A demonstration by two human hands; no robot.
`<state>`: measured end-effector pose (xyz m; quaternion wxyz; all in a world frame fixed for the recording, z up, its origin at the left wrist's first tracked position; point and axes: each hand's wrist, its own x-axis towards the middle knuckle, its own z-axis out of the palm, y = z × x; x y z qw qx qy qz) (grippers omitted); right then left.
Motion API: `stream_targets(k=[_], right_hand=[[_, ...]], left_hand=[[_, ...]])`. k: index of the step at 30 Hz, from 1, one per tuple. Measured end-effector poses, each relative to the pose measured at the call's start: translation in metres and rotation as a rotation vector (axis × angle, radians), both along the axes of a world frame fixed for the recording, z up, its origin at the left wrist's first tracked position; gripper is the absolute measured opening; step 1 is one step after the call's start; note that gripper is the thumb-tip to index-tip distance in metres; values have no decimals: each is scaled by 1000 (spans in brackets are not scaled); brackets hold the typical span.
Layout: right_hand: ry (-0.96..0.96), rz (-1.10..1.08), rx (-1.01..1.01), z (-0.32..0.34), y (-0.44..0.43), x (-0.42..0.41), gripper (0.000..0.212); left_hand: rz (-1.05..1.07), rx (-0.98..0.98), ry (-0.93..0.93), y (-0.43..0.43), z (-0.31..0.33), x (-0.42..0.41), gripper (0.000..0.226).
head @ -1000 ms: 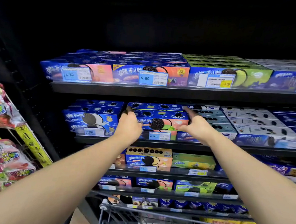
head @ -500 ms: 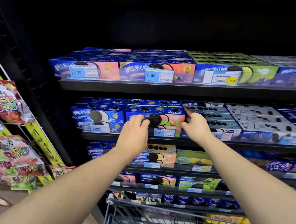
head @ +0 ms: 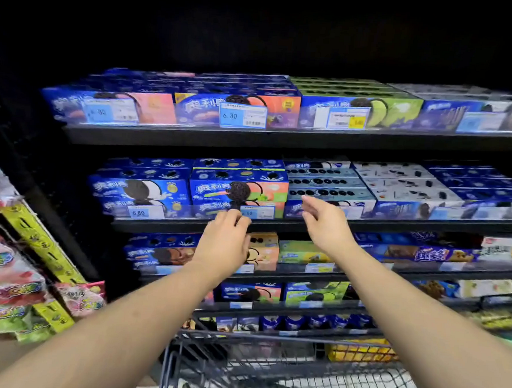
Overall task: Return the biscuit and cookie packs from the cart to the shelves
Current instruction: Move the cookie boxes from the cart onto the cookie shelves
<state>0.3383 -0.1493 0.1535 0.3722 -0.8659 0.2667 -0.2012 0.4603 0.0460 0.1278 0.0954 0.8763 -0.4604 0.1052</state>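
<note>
I see glossy printed cardboard on the cookie boxes [head: 238, 189] at the centre of the frame, their faces catching the light. The shelf [head: 162, 227] beneath them looks like dark matt metal, and a clear shiny plastic strip [head: 193, 212] along its front edge holds a paper price tag [head: 138, 212]. At the bottom, the cart [head: 268, 371] is smooth grey metal wire. The candy bags [head: 7, 268] at the left are crinkled glossy plastic film.

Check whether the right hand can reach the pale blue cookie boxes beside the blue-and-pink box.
Probably yes: the right hand hovers open just before the pale blue cookie boxes, nothing between them.
</note>
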Motion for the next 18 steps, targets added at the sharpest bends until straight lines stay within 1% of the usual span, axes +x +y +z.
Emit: stream_targets(k=[3,5,9,11,15,18], right_hand=[[-54,-69,-65,-15,7,-35,35],[-23,-89,-59,-35,14,-59,31],[156,-71,24,-97,33,-105,31],[219,-75,63,-135,45,-127,30],[379,-31,154,-218,76,-160,27],[473,14,297,-282,101,-177,30]], left_hand=[[-88,15,41,-12,-20,-29,38],[-148,8,82,-17,-37,-51,35],[-270,18,199,-18,-89,-96,31],[-319,72,253,-13,-125,-114,33],[-324,205,347,9,-206,-142,35],[-284,313,464,32,-267,-158,39]])
